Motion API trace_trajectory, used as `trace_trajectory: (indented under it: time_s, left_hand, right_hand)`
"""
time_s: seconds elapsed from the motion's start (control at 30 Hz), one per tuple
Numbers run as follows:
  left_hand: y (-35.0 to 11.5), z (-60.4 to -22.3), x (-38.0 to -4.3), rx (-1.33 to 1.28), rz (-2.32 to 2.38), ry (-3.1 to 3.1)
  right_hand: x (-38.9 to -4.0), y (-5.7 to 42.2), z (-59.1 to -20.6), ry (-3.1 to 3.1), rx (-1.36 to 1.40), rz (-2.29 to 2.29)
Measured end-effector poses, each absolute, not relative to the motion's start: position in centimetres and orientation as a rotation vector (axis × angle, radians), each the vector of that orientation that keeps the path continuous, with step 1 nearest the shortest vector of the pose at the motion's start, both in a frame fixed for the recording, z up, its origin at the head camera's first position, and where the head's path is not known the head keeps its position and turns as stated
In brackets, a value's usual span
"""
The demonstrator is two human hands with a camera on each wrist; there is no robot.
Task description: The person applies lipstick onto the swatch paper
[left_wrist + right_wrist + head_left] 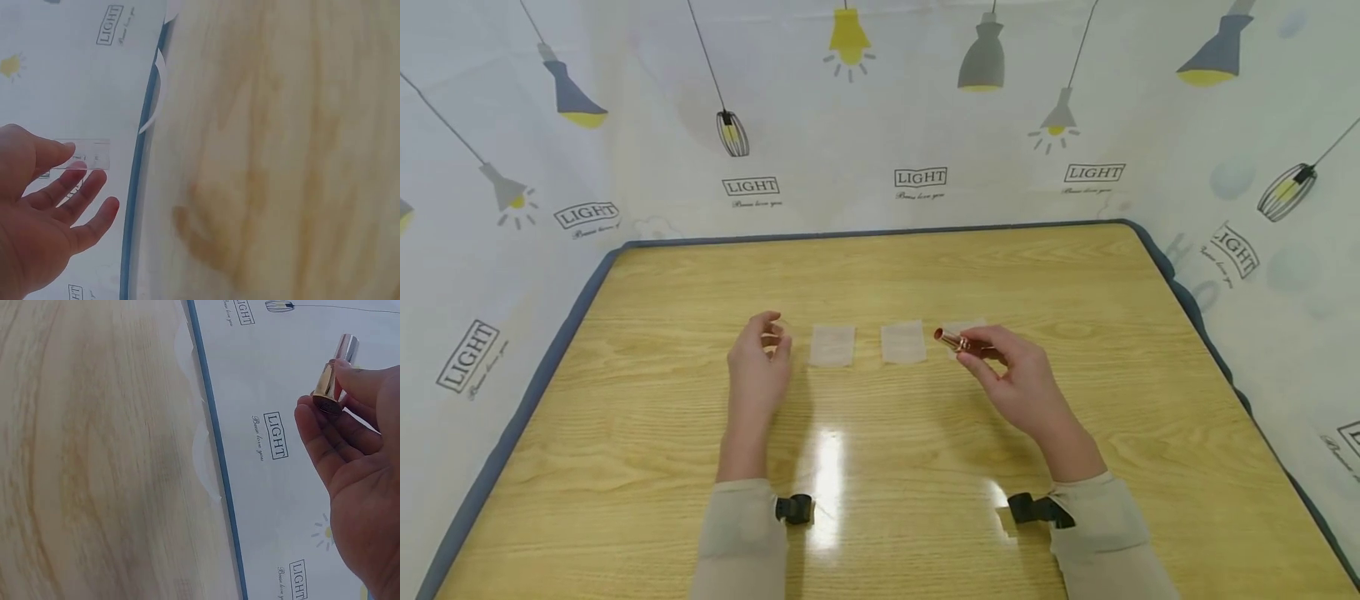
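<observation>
My right hand [1018, 383] pinches a shiny copper-gold lipstick tube [953, 340] above the table, right of centre. Its open end points up and to the left, and the fingers cover its base in the head view. In the right wrist view, the thumb and fingertips grip the lower gold part, with a paler metal sleeve [345, 345] beyond it. My left hand [758, 358] holds a clear rectangular cap [98, 154] between thumb and fingers; the cap barely shows in the head view. The other left fingers are loosely bent.
Pale square wipes lie in a row on the wooden table [880, 275]: a left one [832, 346], a middle one [904, 342] and a right one [964, 325] partly behind the lipstick. A printed curtain [850, 133] surrounds the table's blue-edged back and sides.
</observation>
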State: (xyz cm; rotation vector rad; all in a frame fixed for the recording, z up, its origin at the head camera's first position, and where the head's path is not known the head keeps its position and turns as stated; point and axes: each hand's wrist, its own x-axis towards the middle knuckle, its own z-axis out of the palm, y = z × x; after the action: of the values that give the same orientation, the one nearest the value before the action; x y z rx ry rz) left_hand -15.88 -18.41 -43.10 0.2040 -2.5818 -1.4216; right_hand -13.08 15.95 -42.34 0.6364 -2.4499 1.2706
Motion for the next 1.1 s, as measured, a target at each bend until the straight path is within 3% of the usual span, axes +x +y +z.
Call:
trace_trajectory:
  time_s: [0.63,1.1]
  left_hand:
    - [-21.3,-43.7,-16.4,0.425,-1.462,-2.639]
    - [-21.6,-43.2,-16.5,0.425,-1.379,-2.762]
  right_hand:
    - [-13.2,16.1,-42.7,-2.529,0.620,1.284]
    - [-13.0,16.1,-42.9,-2.557,0.599,1.314]
